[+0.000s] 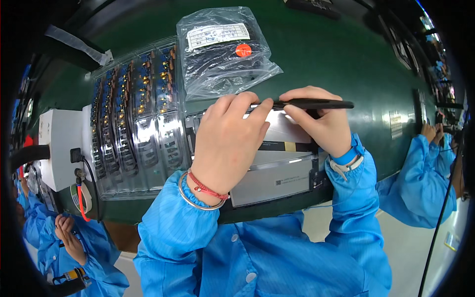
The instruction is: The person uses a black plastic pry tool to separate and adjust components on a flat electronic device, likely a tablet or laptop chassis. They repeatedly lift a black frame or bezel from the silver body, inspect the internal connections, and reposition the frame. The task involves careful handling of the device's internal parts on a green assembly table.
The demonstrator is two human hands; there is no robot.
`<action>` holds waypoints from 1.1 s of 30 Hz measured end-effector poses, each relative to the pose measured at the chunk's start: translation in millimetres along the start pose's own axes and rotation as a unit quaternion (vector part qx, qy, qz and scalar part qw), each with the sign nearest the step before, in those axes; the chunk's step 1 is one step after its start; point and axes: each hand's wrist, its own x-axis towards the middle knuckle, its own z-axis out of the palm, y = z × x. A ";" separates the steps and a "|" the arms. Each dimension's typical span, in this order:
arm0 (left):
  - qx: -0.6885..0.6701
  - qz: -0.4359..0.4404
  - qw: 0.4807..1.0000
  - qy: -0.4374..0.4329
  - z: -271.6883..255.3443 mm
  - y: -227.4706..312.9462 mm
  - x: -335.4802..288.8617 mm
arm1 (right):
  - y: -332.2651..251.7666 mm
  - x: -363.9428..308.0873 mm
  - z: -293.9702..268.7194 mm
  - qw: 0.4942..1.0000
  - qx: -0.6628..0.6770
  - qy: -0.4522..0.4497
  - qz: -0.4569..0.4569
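Blue coat (232, 257) closest of all, along the near side, its sleeves stretched out over the green desk (321, 54). Beyond the cuffs, at the far panel (297, 131), a slim black tool (329, 103) in the right hand (326, 123) — pinched between thumb and fingers, nearly level, long axis running left to right, inner end pointing left. Just beside that end, the left hand (230, 133), back upward, fingers bent over toward the panel's far side. Cannot tell whether pinching anything there or only resting, nor whether touching the tool's end.

Clearly nearer to the tool, the right hand; roughly along the tool's line, the long sides of both panels. On the near side of the far panel, between it and the coat, a silver near panel (267, 185) — untouched by fingers. To the left, clear trays (168, 126) of small parts; farther off, a plastic bag (213, 74).
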 end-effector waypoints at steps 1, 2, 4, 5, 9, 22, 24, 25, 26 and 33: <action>0.001 0.002 1.000 -0.005 0.0 -0.3 0.0 | 1.5 -1.4 0.3 1.000 0.022 0.013 0.009; -0.011 -0.007 1.000 -0.004 0.0 -0.4 0.5 | 2.8 -2.2 0.6 0.999 0.043 0.026 0.015; -0.035 -0.025 0.999 -0.001 0.3 0.1 1.2 | 3.0 -2.8 -0.5 0.998 0.046 0.029 0.016; -0.048 -0.044 0.998 -0.006 -0.6 0.5 1.3 | 1.2 -2.1 -1.7 0.999 0.028 0.019 0.010; -0.076 -0.081 0.994 -0.016 -1.5 0.4 -0.3 | -1.9 -0.8 -2.2 1.000 -0.001 -0.004 0.000; -0.044 -0.040 0.998 -0.002 -0.5 0.6 -3.9 | 1.0 -5.4 -4.8 0.999 0.015 0.009 -0.038; 0.031 -0.014 0.999 -0.007 -5.7 5.0 -7.1 | 0.3 -3.8 -3.5 0.995 0.057 0.020 -0.077; 0.069 -0.003 0.998 -0.009 -10.6 9.3 -7.7 | -3.7 -7.2 -10.0 0.991 0.101 0.017 -0.091; 0.071 0.011 0.997 0.009 -23.6 13.9 -12.7 | -7.3 -5.4 -15.3 0.982 0.138 0.035 -0.128; 0.084 -0.158 0.970 -0.161 -115.1 4.5 -71.1 | -41.7 -72.5 -59.4 0.984 0.109 0.055 -0.133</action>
